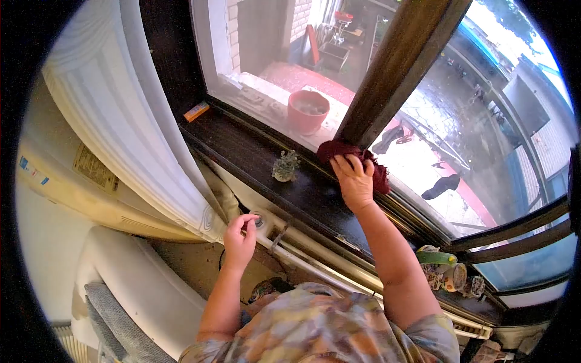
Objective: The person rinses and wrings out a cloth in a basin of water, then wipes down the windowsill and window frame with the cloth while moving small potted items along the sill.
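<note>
The dark red cloth, soft and wrinkled, lies under the right hand, at the foot of the brown window post; this hand presses it with spread fingers. The left hand is apart from it, half-curled, holding nothing visible. On the dark sill stands a small round pot with a leafy plant

Daylight enters through window; outdoor patches glare white (sky nearly blown out). Interior dimmer. Fisheye curvature, black corners.
</note>
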`<action>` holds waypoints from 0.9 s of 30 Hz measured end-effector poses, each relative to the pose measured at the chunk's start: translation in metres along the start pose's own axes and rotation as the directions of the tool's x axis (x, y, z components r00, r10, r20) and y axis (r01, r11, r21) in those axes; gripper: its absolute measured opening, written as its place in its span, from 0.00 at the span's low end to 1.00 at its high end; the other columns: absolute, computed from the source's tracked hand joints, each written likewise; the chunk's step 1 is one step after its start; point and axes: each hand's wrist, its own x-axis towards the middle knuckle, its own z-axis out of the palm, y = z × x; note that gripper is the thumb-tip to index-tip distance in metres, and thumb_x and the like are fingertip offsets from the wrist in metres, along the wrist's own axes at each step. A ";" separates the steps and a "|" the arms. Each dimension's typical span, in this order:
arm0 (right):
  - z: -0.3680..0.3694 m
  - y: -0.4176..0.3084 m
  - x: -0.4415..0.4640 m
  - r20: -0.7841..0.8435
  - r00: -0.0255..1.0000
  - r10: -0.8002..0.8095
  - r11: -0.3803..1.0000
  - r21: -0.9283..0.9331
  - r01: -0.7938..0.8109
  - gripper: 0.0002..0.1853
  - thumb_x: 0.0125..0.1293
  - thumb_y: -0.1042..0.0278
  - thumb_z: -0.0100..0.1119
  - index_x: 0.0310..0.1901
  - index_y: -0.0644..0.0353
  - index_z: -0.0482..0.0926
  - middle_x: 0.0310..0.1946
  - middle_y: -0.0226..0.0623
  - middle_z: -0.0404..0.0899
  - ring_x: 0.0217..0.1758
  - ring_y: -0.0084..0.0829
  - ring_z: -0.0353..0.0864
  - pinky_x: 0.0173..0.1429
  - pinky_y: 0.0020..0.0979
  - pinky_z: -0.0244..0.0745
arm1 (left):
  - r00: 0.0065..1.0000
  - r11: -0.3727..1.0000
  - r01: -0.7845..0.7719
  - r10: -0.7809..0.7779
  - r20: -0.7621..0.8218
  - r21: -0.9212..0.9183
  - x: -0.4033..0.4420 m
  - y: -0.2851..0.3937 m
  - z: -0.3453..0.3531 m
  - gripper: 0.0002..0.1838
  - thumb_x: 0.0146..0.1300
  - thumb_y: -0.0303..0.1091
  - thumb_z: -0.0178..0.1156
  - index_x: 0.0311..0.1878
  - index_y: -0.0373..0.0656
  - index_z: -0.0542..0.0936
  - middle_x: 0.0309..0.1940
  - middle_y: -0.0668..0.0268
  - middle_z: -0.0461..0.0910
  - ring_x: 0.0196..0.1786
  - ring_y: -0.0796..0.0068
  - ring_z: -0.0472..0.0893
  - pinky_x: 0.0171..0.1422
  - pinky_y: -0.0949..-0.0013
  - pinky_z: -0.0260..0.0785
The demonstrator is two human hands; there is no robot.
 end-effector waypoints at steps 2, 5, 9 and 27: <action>0.010 -0.007 -0.010 0.056 0.998 -0.011 1.000 0.024 0.010 0.23 0.53 0.68 0.51 0.54 0.45 0.74 0.56 0.18 0.66 0.61 0.27 0.59 0.61 0.43 0.51 | 1.000 1.000 0.018 -0.018 -0.003 0.004 -0.004 0.006 -0.005 0.06 0.60 0.25 0.54 0.38 0.37 0.79 0.30 0.63 0.78 0.31 0.75 0.76 0.38 0.73 0.68; 0.014 -0.010 -0.013 0.099 0.995 -0.016 0.999 0.051 0.011 0.24 0.54 0.68 0.52 0.55 0.46 0.73 0.57 0.19 0.65 0.62 0.28 0.58 0.61 0.44 0.51 | 1.000 1.000 0.012 -0.012 -0.024 0.020 -0.009 0.008 -0.010 0.06 0.60 0.25 0.55 0.38 0.37 0.79 0.29 0.63 0.78 0.31 0.75 0.76 0.37 0.73 0.68; 0.010 -0.010 -0.015 0.214 0.976 -0.049 0.997 0.065 0.036 0.25 0.55 0.69 0.52 0.58 0.46 0.71 0.59 0.21 0.64 0.63 0.30 0.56 0.61 0.47 0.52 | 0.997 0.995 -0.072 0.071 0.008 0.062 -0.016 0.001 -0.014 0.07 0.62 0.28 0.53 0.40 0.37 0.78 0.27 0.70 0.76 0.31 0.82 0.73 0.37 0.77 0.65; -0.058 0.003 -0.061 0.605 0.796 0.013 -1.000 0.005 0.012 0.17 0.69 0.64 0.44 0.56 0.62 0.68 0.50 0.43 0.75 0.51 0.41 0.76 0.55 0.42 0.72 | 0.937 0.990 -0.093 0.123 0.327 -0.106 0.002 0.038 0.048 0.11 0.62 0.32 0.54 0.44 0.38 0.77 0.38 0.62 0.77 0.40 0.75 0.77 0.46 0.73 0.69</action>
